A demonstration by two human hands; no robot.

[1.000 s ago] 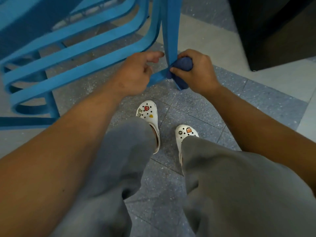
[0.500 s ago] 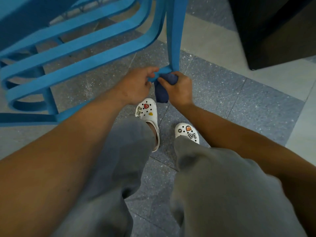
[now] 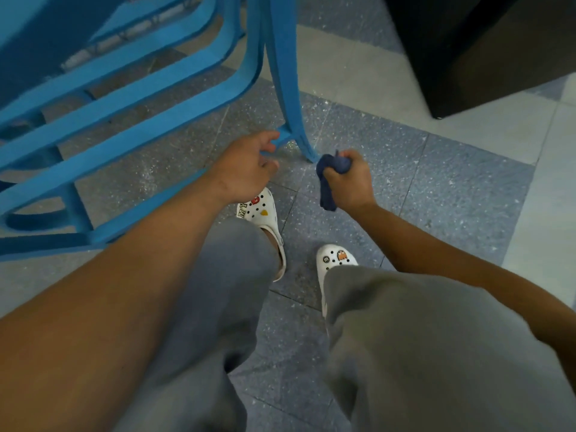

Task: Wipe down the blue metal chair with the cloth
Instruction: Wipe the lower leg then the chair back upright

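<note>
Cloth (image 3: 330,173) now off chair leg (image 3: 285,73); shoe charms (image 3: 246,210) "MY".

Indoor tiled room: speckled grey floor tiles (image 3: 452,188), dark cabinet (image 3: 486,48); kind unclear.

white clogs (image 3: 260,213), grey trousers (image 3: 420,338), speckled floor tiles (image 3: 452,188), dark cabinet (image 3: 483,48)

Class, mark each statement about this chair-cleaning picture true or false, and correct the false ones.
1. The right hand grips a dark blue cloth. True.
2. The left hand holds the cloth. False: its fingers curl round the crossbar of the blue chair.
3. The person wears white clogs. True.
4. The cloth is wrapped round the chair's backrest. False: it is bunched in the right hand, down by the foot of the chair leg.
</note>
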